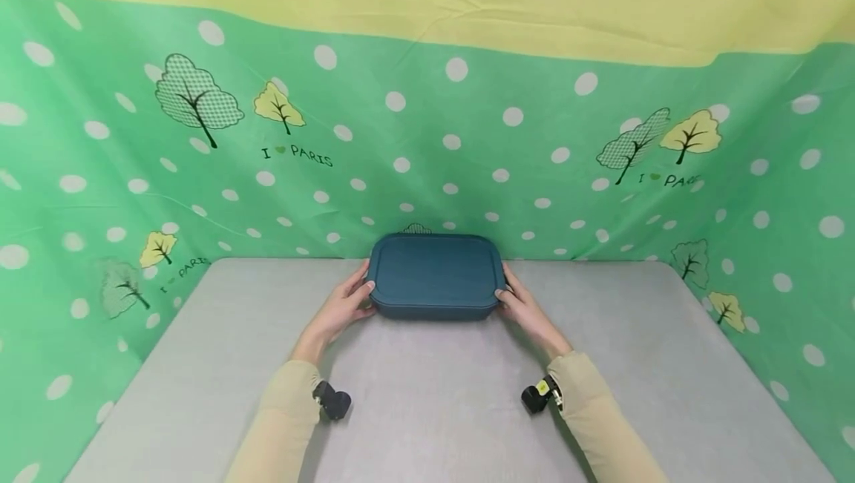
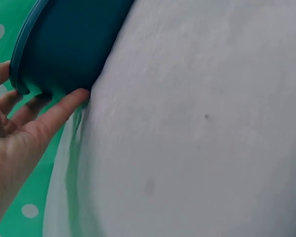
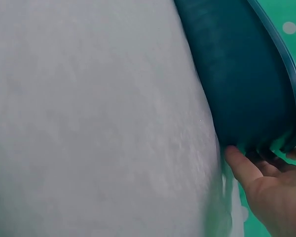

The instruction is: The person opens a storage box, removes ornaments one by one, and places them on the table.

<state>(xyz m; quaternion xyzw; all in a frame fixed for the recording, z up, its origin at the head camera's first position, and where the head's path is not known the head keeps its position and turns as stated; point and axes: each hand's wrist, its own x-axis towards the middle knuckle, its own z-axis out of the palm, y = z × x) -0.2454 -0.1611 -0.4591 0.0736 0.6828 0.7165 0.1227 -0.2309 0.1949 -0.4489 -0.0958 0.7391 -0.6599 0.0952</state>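
A dark blue lidded box [image 1: 437, 271] with rounded corners is at the far edge of the grey table, its lid on top. My left hand [image 1: 341, 306] holds its left end, the thumb at the lid's near corner. At the opposite end my right hand [image 1: 524, 309] grips it in the same way. In the left wrist view, the fingers of the left hand [image 2: 27, 136] reach along the end of the box [image 2: 71, 44]. The right wrist view has the right hand [image 3: 274, 190] against the other end of the box [image 3: 241, 69]; some fingertips are hidden.
The grey table [image 1: 427, 401] spreads between the forearms and to both sides. Green polka-dot cloth [image 1: 467, 104] with tree prints hangs behind the box and along the left and right sides. A small black camera [image 1: 335, 403] is strapped to the left wrist, another camera [image 1: 534, 398] to the right.
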